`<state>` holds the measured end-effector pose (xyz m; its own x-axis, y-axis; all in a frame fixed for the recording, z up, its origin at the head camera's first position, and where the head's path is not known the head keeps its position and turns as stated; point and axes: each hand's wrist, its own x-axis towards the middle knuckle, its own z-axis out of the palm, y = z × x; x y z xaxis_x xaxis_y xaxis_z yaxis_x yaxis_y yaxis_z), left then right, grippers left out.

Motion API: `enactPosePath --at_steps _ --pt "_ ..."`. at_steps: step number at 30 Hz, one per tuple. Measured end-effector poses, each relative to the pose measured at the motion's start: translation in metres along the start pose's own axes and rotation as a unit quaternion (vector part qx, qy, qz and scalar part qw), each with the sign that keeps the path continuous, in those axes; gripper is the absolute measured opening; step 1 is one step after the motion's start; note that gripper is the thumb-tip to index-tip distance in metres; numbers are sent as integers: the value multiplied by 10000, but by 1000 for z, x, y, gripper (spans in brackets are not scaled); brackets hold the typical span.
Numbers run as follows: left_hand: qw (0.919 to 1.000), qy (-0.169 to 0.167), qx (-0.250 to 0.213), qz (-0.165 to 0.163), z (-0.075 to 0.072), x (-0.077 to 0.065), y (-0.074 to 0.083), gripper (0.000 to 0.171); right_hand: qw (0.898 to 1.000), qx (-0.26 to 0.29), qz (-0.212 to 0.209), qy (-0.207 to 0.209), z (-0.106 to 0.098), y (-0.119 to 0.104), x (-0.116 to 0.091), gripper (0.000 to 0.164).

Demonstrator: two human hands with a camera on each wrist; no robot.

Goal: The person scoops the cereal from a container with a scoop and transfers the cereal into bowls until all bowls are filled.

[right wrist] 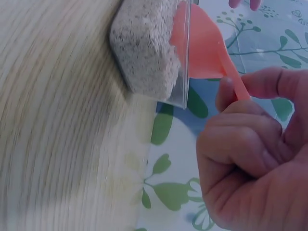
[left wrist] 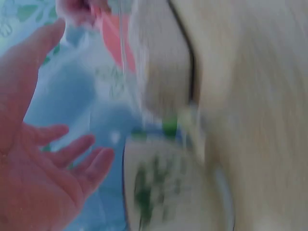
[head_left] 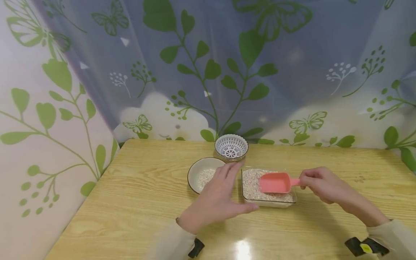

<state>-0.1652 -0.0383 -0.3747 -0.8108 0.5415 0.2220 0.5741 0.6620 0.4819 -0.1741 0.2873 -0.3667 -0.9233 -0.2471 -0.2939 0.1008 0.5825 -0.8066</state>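
My right hand (head_left: 321,184) pinches the handle of a pink scoop (head_left: 276,182). The scoop's front edge dips into pale, speckled granules (head_left: 251,182) filling a clear rectangular container (head_left: 269,204). In the right wrist view, the thumb and forefinger grip the scoop handle (right wrist: 237,84) just outside the container wall. Fingers spread, my left hand (head_left: 217,200) hovers near the container's left side, holding nothing. It partly hides a round bowl (head_left: 196,169) with some of the same granules inside. The left wrist view is blurred and shows the left hand's (left wrist: 43,178) palm and extended fingers.
A smaller patterned bowl (head_left: 231,146) stands behind the round bowl, near the back of the wooden table (head_left: 136,195). A printed cloth (head_left: 182,79) with leaves and butterflies hangs behind the table. Another pale printed surface (head_left: 42,151) rises along the left edge.
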Motion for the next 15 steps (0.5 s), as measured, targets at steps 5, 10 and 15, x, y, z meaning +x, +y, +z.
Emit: enactPosePath --at_steps 5,10,15 --pt "9964 -231 -707 -395 20 5 17 108 9994 -306 124 90 -5 3 -3 24" --pt "9902 -264 -1246 -580 37 14 24 108 9992 -369 128 101 -10 6 -5 24" --pt "9875 -118 -1378 -757 50 21 26 111 9991 -395 155 26 -16 8 -6 25"
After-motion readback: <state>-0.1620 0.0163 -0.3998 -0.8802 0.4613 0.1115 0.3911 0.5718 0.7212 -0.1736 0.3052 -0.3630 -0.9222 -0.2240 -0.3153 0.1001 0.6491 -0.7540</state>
